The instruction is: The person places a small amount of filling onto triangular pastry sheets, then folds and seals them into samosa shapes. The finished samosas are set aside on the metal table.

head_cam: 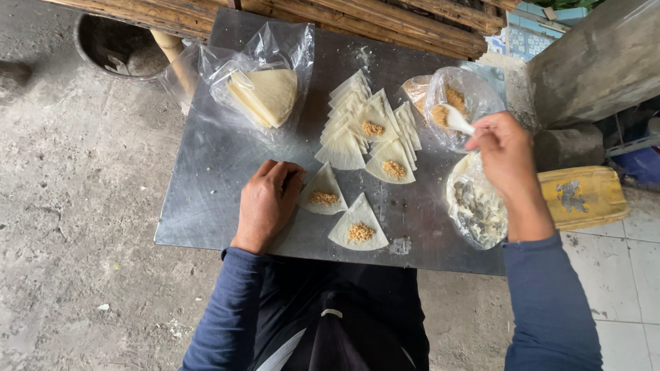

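My left hand (268,203) rests knuckles-up on the metal table (213,206), its fingers touching the edge of a triangular dough wrapper (323,187) that carries a small heap of brown filling. My right hand (505,154) holds a white spoon (457,120) dipped into a clear bag of brown crumbly filling (457,93). Three more filled wrappers lie nearby: one at the front (359,223), one in the middle (392,161), one on the fanned row of empty wrappers (357,113).
A clear bag with a stack of pale wrappers (265,93) lies at the table's back left. A bag-lined bowl of whitish paste (478,203) sits at the right edge. Bamboo poles (385,17), a yellow container (584,196) and a dark bucket (117,48) surround the table.
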